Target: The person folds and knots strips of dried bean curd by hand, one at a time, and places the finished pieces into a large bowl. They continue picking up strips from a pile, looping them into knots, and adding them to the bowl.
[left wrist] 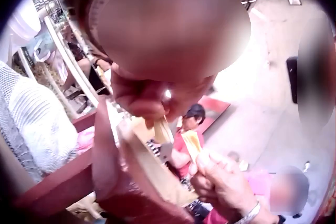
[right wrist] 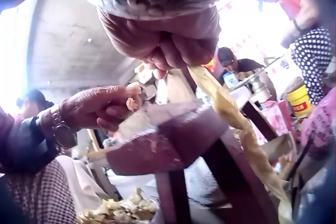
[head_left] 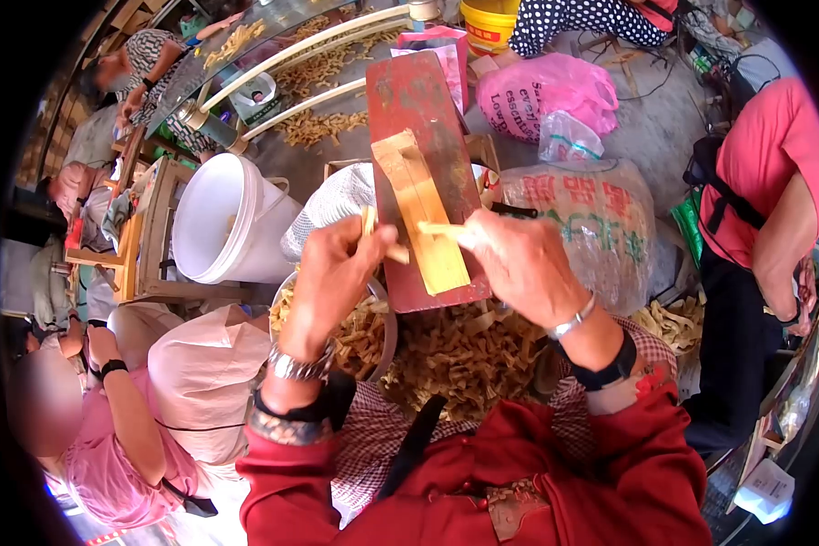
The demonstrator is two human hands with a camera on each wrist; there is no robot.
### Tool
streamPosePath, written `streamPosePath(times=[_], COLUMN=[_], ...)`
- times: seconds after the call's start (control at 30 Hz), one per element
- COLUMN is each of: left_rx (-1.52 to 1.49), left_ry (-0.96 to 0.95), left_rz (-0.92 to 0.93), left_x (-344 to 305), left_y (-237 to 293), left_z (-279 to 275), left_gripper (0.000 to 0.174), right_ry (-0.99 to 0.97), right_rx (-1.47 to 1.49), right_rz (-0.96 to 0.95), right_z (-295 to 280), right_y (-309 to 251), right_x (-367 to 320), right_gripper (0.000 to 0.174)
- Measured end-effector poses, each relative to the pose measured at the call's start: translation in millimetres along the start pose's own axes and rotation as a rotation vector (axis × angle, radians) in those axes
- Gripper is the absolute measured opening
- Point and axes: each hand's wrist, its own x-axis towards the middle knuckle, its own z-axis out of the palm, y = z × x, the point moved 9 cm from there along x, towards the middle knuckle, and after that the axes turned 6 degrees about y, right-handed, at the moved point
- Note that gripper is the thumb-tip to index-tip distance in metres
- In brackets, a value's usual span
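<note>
A yellow wooden block with a grooved top (head_left: 419, 205) lies lengthwise on a narrow red bench (head_left: 432, 105). Left of its near half, my left hand (head_left: 332, 273) pinches a short pale yellow piece (head_left: 387, 244); the left wrist view shows this piece (left wrist: 164, 130) below the fingers. My right hand (head_left: 528, 264), right of the block, has its fingers curled round a pale strip (head_left: 441, 229) whose end lies over the block. In the right wrist view a long, twisted yellow strip (right wrist: 228, 111) hangs down from beneath the right hand (right wrist: 163, 45).
Below the bench is a heap of yellow strips (head_left: 469, 364), with a filled tub (head_left: 389, 341) beside it. A white bucket (head_left: 218, 218) stands left, a woven sack (head_left: 582, 227) and pink bag (head_left: 546, 96) right. People sit on both sides.
</note>
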Motion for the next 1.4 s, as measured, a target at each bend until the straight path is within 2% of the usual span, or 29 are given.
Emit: streamPosePath(times=[0.07,0.13,0.17,0.2,0.27,0.3,0.33,0.4,0.5,0.57,0.6,0.63,0.7,0.73,0.77,0.8,0.83,0.87,0.9,0.93,1.0,1.03,1.13,1.17,1.27,1.3,1.33,1.4], left_rx=[-0.113,-0.018,0.003,0.016,-0.022,0.068,-0.138,-0.4,-0.582,-0.546,-0.532,-0.423,-0.502,-0.347,-0.195,-0.316,-0.206,-0.093,0.039,0.107,0.305,0.295,0.244,0.32,0.188,0.085,-0.292,-0.759], left_ry=[-0.189,-0.37,-0.391,-0.388,-0.561,-0.696,-0.712,-0.72,-0.672,-0.651,-0.639,-0.614,-0.49,-0.532,-0.553,-0.459,-0.378,-0.292,-0.27,-0.195,0.009,0.035,0.088,0.057,-0.071,-0.041,-0.052,-0.217], left_rz=[-0.119,-0.278,-0.19,0.009,-0.206,-0.234,-0.327,-0.781,-0.837,-0.746,-0.699,-0.595,-0.357,-0.205,-0.051,-0.31,-0.127,0.053,0.101,0.355,0.616,0.637,0.682,0.686,0.633,0.421,0.144,-0.047], left_x=[-28.1,-52.8,-60.7,-66.3,-87.0,-93.5,-104.2,-131.3,-128.0,-116.9,-112.0,-106.3,-96.6,-95.3,-94.5,-95.5,-87.3,-80.6,-79.4,-79.3,-84.9,-85.7,-93.1,-93.6,-89.8,-85.6,-81.5,-78.2], left_y=[9.4,-6.1,-12.7,-20.2,-38.3,-46.1,-56.3,-75.4,-69.1,-61.7,-57.1,-53.6,-31.8,-32.8,-33.8,-40.9,-26.6,-12.0,-2.9,15.2,46.3,48.4,54.5,52.6,38.5,26.2,-0.4,-3.1], left_z=[11.0,23.8,32.4,41.1,67.3,79.6,94.2,109.5,119.9,111.5,107.8,103.9,94.9,88.1,80.8,81.1,74.5,66.8,61.0,55.6,40.6,35.3,36.0,36.6,38.7,34.8,35.5,42.0], left_gripper=[0.028,0.032,0.03,0.031,0.037,0.044,0.048,0.042,0.035,0.032,0.03,0.025,0.015,0.006,0.009,0.013,0.011,0.009,0.011,0.015,0.016,0.01,0.011,0.012,0.021,0.019,0.018,0.025], right_ry=[0.061,0.039,0.093,0.033,-0.057,-0.08,-0.104,-0.185,-0.217,-0.176,-0.081,0.013,0.203,0.299,0.317,0.332,0.22,0.211,0.167,0.121,0.051,-0.036,-0.221,-0.342,-0.373,-0.331,-0.31,-0.262], right_rx=[0.13,0.175,0.203,0.234,0.361,0.414,0.465,0.448,0.547,0.59,0.594,0.597,0.563,0.523,0.49,0.455,0.537,0.535,0.576,0.617,0.82,0.841,0.933,0.905,0.828,0.78,0.781,0.78], right_rz=[-0.097,-0.272,-0.289,-0.298,-0.316,-0.343,-0.373,-0.432,-0.402,-0.358,-0.291,-0.226,-0.087,-0.01,0.07,0.15,0.326,0.38,0.455,0.53,0.65,0.631,0.524,0.511,0.459,0.382,0.342,0.251], right_z=[-9.4,-0.1,0.8,11.5,21.8,31.8,40.0,50.7,58.4,54.9,45.5,33.5,16.6,9.9,11.4,12.7,25.7,30.0,31.9,34.2,49.2,51.2,54.2,55.4,52.0,44.7,41.7,35.8], right_y=[-30.9,-62.8,-75.5,-84.4,-105.4,-114.5,-124.2,-141.2,-143.8,-139.3,-129.5,-116.3,-82.7,-64.5,-48.2,-34.4,-21.9,-15.1,-12.3,-9.8,-3.9,-8.4,-16.9,-18.2,-19.2,-21.0,-23.9,-30.5], right_x=[-11.3,-29.7,-39.0,-51.3,-68.9,-82.6,-95.1,-116.0,-129.8,-128.9,-121.4,-110.1,-94.6,-89.3,-84.8,-83.1,-82.8,-83.7,-80.2,-77.1,-79.5,-75.1,-67.2,-66.4,-63.4,-60.3,-59.4,-57.3], right_gripper=[0.005,0.003,0.005,0.007,0.011,0.012,0.013,0.012,0.012,0.011,0.01,0.009,0.009,0.008,0.008,0.01,0.011,0.014,0.016,0.019,0.022,0.024,0.031,0.031,0.035,0.034,0.032,0.031])
